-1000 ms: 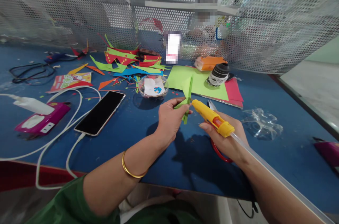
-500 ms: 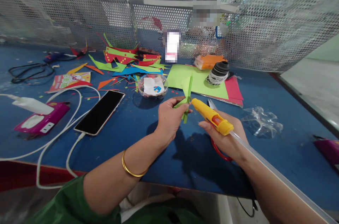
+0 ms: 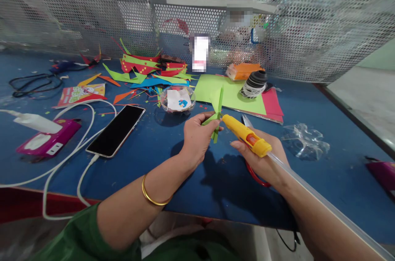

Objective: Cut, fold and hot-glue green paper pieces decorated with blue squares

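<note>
My left hand pinches a folded light green paper piece between thumb and fingers, above the blue table. My right hand is wrapped round a yellow glue gun with a long clear stick running back from it along my forearm. The gun's tip is at the green paper, close to my left thumb; whether they touch cannot be made out. Beneath my right hand lie scissors with red handles, partly hidden by the hand.
Green and red sheets lie behind, with a black-and-white spool on them. A clear bowl, paper scraps, a phone with white cables and crumpled clear plastic surround my hands. A perforated metal screen stands behind.
</note>
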{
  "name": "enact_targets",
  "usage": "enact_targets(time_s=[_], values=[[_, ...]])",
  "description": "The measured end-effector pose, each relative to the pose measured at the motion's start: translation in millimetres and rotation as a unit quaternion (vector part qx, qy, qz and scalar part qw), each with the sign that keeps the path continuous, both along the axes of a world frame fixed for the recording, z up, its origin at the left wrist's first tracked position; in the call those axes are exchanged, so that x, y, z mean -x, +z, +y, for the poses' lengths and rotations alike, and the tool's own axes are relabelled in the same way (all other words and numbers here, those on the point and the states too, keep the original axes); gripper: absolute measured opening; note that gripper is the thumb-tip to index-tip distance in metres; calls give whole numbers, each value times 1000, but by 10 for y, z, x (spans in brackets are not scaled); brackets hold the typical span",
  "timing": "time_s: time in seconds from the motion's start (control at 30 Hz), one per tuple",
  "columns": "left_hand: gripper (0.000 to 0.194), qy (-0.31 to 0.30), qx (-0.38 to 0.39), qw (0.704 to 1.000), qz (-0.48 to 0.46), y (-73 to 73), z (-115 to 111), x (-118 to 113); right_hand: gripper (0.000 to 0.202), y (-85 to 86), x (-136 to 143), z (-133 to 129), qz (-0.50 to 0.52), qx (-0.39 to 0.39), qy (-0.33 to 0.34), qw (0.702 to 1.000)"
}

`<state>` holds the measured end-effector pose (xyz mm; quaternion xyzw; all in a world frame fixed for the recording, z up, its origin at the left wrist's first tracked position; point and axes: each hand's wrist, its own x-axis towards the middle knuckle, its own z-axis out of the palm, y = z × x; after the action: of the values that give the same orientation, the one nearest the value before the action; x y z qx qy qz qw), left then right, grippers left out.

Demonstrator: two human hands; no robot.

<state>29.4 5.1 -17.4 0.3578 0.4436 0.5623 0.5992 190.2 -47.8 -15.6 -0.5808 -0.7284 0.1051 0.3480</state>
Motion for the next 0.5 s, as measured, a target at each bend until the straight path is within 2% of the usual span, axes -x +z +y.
enact_targets(time_s=[0.5], values=[[19, 2, 8, 1000, 4, 8, 2, -10, 49, -15, -4, 3, -6, -3, -9, 1000]])
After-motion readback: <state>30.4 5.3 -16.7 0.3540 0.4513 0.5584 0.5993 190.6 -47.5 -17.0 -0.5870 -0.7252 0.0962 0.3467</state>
